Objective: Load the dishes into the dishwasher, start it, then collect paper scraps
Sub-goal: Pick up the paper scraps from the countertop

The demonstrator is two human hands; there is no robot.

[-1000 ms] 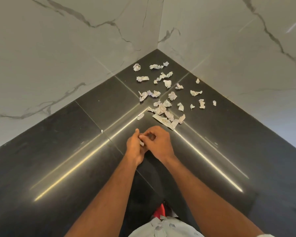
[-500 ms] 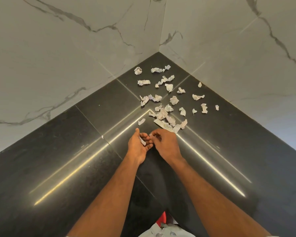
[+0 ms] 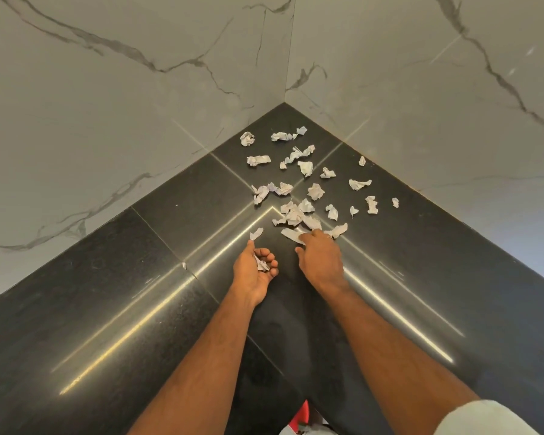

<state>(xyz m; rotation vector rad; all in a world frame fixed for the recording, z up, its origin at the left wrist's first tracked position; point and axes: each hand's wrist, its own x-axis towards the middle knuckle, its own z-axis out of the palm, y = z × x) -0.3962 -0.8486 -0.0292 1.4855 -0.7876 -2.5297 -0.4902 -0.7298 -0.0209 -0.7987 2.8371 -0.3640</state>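
Observation:
Several crumpled white paper scraps (image 3: 296, 189) lie scattered in the corner of a black stone counter (image 3: 139, 293). My left hand (image 3: 253, 270) is palm up with curled fingers cupping a small wad of scraps (image 3: 262, 264). My right hand (image 3: 319, 255) reaches forward, palm down, its fingertips on a flat strip of paper (image 3: 291, 235) at the near edge of the pile. One loose scrap (image 3: 256, 233) lies just beyond my left thumb.
Two marble-patterned walls (image 3: 139, 105) meet behind the counter and close off the corner. Bright light streaks reflect on the glossy counter. A tiny white fleck (image 3: 184, 265) lies at a tile joint to the left. The counter's near part is bare.
My hands have parted. The right hand left the left palm and moved forward to the pile; the left hand stays cupped with the scraps in it.

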